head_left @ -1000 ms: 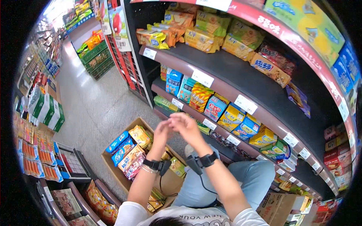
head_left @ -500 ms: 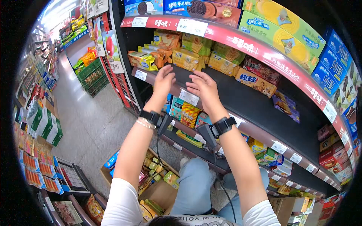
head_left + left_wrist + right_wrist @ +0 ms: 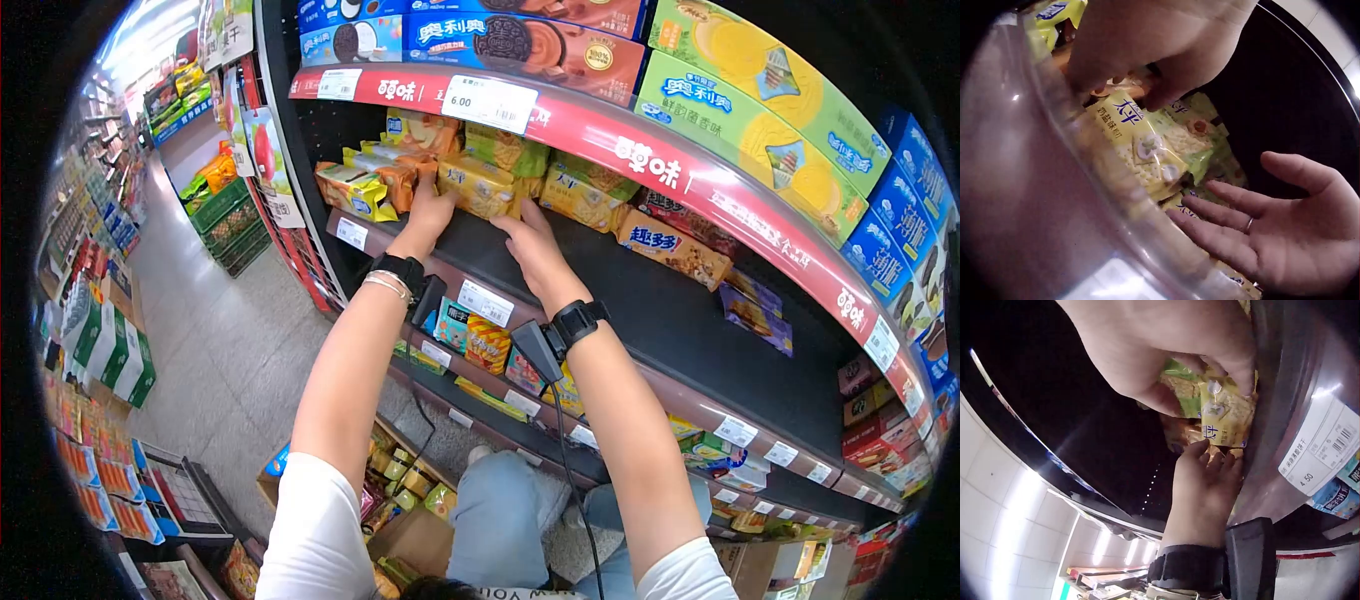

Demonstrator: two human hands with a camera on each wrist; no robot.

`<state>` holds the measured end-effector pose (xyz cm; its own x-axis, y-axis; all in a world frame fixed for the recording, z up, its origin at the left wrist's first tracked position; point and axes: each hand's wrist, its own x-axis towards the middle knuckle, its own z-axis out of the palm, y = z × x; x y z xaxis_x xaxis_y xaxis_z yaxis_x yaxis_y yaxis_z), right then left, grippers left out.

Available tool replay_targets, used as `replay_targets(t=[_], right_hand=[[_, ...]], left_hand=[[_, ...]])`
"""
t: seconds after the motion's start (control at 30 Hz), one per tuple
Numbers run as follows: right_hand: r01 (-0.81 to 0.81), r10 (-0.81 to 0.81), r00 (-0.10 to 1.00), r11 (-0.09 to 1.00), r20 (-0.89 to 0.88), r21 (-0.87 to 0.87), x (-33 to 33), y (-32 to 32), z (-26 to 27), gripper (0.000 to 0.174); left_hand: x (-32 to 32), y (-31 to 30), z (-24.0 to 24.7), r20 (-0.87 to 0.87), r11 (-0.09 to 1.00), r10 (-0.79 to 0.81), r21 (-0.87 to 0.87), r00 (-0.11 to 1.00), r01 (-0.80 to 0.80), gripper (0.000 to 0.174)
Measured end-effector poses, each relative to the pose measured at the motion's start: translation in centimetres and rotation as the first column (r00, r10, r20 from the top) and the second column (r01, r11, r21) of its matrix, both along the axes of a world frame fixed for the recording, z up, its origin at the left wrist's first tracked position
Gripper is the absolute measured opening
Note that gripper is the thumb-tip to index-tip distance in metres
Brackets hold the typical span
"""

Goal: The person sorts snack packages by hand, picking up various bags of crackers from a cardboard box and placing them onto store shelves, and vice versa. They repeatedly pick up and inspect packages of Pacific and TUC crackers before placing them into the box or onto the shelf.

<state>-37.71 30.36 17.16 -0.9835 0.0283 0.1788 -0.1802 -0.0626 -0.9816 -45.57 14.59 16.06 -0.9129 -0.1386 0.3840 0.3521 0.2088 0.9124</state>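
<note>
A yellow-green cracker pack point(image 3: 478, 187) lies on the dark upper shelf point(image 3: 640, 290) among similar packs. My left hand point(image 3: 428, 207) reaches in from the left, and its fingertips point(image 3: 1094, 84) touch the far end of that pack point(image 3: 1144, 144). My right hand point(image 3: 528, 240) comes from the right with a ring on one finger. Its fingers point(image 3: 1225, 203) are straight and spread, their tips at the pack's near side. From the right wrist, the right hand point(image 3: 1166, 356) sits over the pack point(image 3: 1225, 415), with the left hand point(image 3: 1205, 478) just beyond.
Orange and yellow snack packs point(image 3: 365, 185) lie left of the hands; red and purple packs point(image 3: 670, 240) lie to the right. A red price rail point(image 3: 560, 120) hangs above and boxed biscuits point(image 3: 760, 90) stand on top. A carton of snacks point(image 3: 395, 490) stands on the floor beside my knee.
Both hands rose from in front of the lower shelves and moved forward into the upper shelf, where they now touch the cracker pack. The head view tilted upward.
</note>
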Motion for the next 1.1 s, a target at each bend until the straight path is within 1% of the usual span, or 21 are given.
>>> replay_targets(t=[0.07,0.17,0.27,0.33,0.37,0.43,0.47,0.53,0.57,0.63,0.67,0.7,0.73,0.77,0.87,0.9,0.97,1.0,1.07,1.1], right_hand=[[-0.018,0.018,1.0,1.0,-0.007,0.021,-0.2,0.1,0.1,0.076],[-0.039,0.039,0.999,0.999,0.022,0.016,1.0,-0.2,1.5,0.075],[-0.057,0.055,0.998,0.997,0.043,0.043,0.6,-0.1,1.4,0.073],[-0.039,0.035,0.998,0.996,0.055,0.074,0.5,-0.3,1.2,0.07],[-0.056,0.053,0.997,0.997,0.048,0.059,0.7,-0.2,1.1,0.068],[-0.09,0.089,0.996,0.996,0.03,0.029,1.7,-0.2,2.0,0.065],[-0.155,0.153,0.987,0.987,0.047,0.042,1.8,0.0,2.3,0.069],[-0.285,0.279,0.957,0.957,0.081,0.061,1.6,0.2,2.9,0.076],[-0.217,0.211,0.974,0.973,0.077,0.077,1.2,0.0,2.7,0.074],[-0.077,0.07,0.995,0.991,0.067,0.109,-0.3,-0.5,1.4,0.069],[0.07,-0.081,0.994,0.985,0.068,0.157,-1.0,-0.4,0.8,0.069],[0.213,-0.23,0.971,0.955,0.063,0.206,-1.0,-0.5,1.0,0.068],[0.349,-0.373,0.927,0.902,0.052,0.254,-0.9,-0.6,1.1,0.067],[0.439,-0.473,0.879,0.851,0.057,0.288,-0.5,-0.2,1.1,0.066],[0.384,-0.391,0.92,0.909,0.014,0.163,-0.4,1.0,0.5,0.062],[0.224,-0.225,0.974,0.974,0.003,0.036,-0.7,1.5,0.1,0.058],[0.095,-0.095,0.995,0.996,-0.007,-0.002,-1.4,2.2,-0.5,0.054],[0.025,-0.026,1.0,0.999,-0.013,-0.021,-1.4,2.2,-0.5,0.053],[-0.012,0.014,0.996,1.0,0.087,-0.024,0.5,1.9,1.2,0.05],[-0.027,0.031,0.99,0.999,0.137,-0.027,1.3,1.8,1.9,0.049]], left_hand=[[-2.5,-0.5,-1.7,-0.068,0.999,-0.024,-0.034,0.997,0.022,0.05],[0.1,0.3,0.4,0.016,0.996,-0.003,0.085,1.0,0.002,0.047],[-1.5,0.0,-1.0,0.058,0.997,-0.025,0.068,0.998,0.021,0.045],[-1.4,0.1,-0.8,0.064,0.995,-0.062,0.087,0.996,0.056,0.046],[-1.3,0.1,-0.6,0.068,0.992,-0.082,0.098,0.994,0.075,0.047],[-1.0,0.2,-0.3,0.069,0.971,-0.141,0.204,0.988,0.124,0.046],[-0.9,0.1,-0.2,0.066,0.955,-0.169,0.257,0.983,0.147,0.045],[-1.2,-0.1,-0.3,0.137,0.961,-0.148,0.254,0.979,0.11,0.044],[-1.2,-0.2,-0.5,0.173,0.964,-0.137,0.25,0.975,0.091,0.043],[-0.8,0.0,-0.3,0.097,0.978,-0.154,0.157,0.983,0.138,0.043],[-0.6,0.1,-0.2,0.059,0.981,-0.167,0.109,0.984,0.16,0.043],[-0.8,0.0,-0.4,0.08,0.982,-0.178,0.079,0.981,0.172,0.043],[-0.9,-0.2,-0.5,0.102,0.982,-0.187,0.05,0.977,0.183,0.042],[-1.0,-0.3,-0.8,0.125,0.981,-0.195,0.023,0.973,0.193,0.042],[-0.3,-0.2,-0.9,0.083,0.984,-0.054,-0.166,0.995,0.067,0.042],[-0.3,-0.2,-1.0,0.052,0.98,-0.135,-0.14,0.99,0.141,0.042],[-0.3,-0.1,-1.4,-0.016,0.954,-0.289,-0.093,0.957,0.286,0.042],[-0.4,-0.1,-1.6,-0.008,0.961,-0.263,-0.085,0.965,0.262,0.044],[-0.4,-0.1,-1.9,0.014,0.974,-0.213,-0.075,0.977,0.213,0.046],[0.1,-0.1,-1.8,-0.005,0.979,-0.19,-0.076,0.982,0.189,0.047]])
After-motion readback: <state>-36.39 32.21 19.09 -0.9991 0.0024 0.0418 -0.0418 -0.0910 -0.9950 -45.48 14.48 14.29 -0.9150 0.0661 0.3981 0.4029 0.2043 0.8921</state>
